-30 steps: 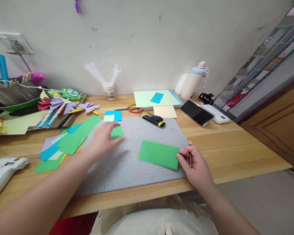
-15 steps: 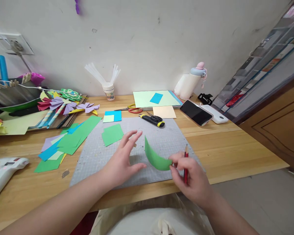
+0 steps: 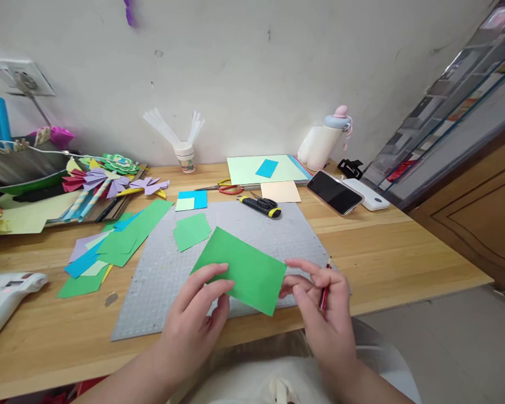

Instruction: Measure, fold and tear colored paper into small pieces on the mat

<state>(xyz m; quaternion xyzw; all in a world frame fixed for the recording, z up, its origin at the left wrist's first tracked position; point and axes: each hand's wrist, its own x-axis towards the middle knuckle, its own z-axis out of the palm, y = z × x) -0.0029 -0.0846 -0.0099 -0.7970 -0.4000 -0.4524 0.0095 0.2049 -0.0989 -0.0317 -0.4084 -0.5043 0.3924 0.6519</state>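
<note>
A green sheet of paper (image 3: 244, 269) is raised over the grey cutting mat (image 3: 151, 280), tilted and fairly flat. My left hand (image 3: 200, 311) grips its near left side, fingers lying over the front face. At the sheet's right edge is my right hand (image 3: 322, 297), with fingertips touching or very close to it. A red pencil (image 3: 325, 292) is tucked in the right hand's fingers, its tip pointing up. On the mat's left part lie smaller green paper pieces (image 3: 191, 231). Beyond the sheet rests a black and yellow utility knife (image 3: 258, 206) beside small black scissors (image 3: 266, 201).
Coloured paper strips (image 3: 118, 241) overlap left of the mat, near a white glue gun (image 3: 12, 297). Along the back stand a paper cup (image 3: 184, 158) with white sticks and a bottle (image 3: 330, 140). A phone (image 3: 334, 192) lies at the right.
The green sheet, curved and held only by my right hand before, is now turned flatter toward me. My left hand has closed on its left side. The pencil stays in the right hand.
</note>
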